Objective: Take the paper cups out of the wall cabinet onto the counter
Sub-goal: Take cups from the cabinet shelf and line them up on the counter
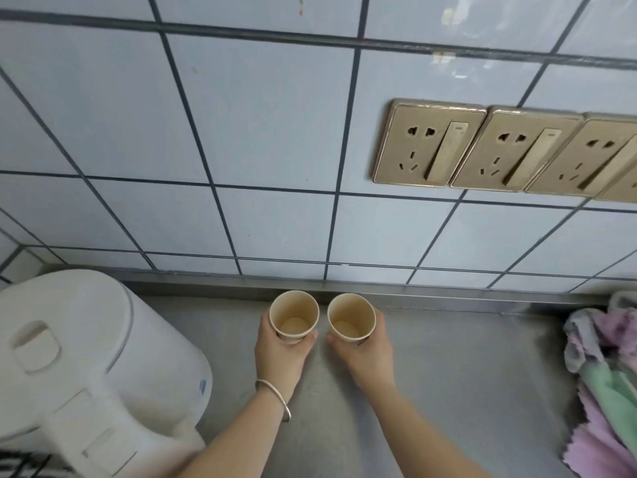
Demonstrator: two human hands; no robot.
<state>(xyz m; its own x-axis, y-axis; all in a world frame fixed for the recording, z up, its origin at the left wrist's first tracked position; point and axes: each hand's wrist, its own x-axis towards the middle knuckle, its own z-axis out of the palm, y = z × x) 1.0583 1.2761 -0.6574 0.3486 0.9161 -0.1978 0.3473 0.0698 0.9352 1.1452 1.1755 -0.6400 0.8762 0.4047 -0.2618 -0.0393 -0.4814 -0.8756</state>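
Two empty paper cups stand upright side by side near the back of the steel counter point(448, 367), close to the tiled wall. My left hand point(281, 353) wraps around the left paper cup point(294, 313) from the near side. The right paper cup point(351, 317) is gripped the same way by my right hand point(367, 353). Both cups show tan insides and open mouths facing up. Whether their bases touch the counter is hidden by my fingers. The wall cabinet is out of view.
A white electric kettle point(79, 370) fills the left of the counter. Crumpled purple, green and grey cloths point(610, 381) lie at the right edge. Three gold wall sockets point(499, 150) sit on the tiles above right. A silver bangle point(275, 396) circles my left wrist.
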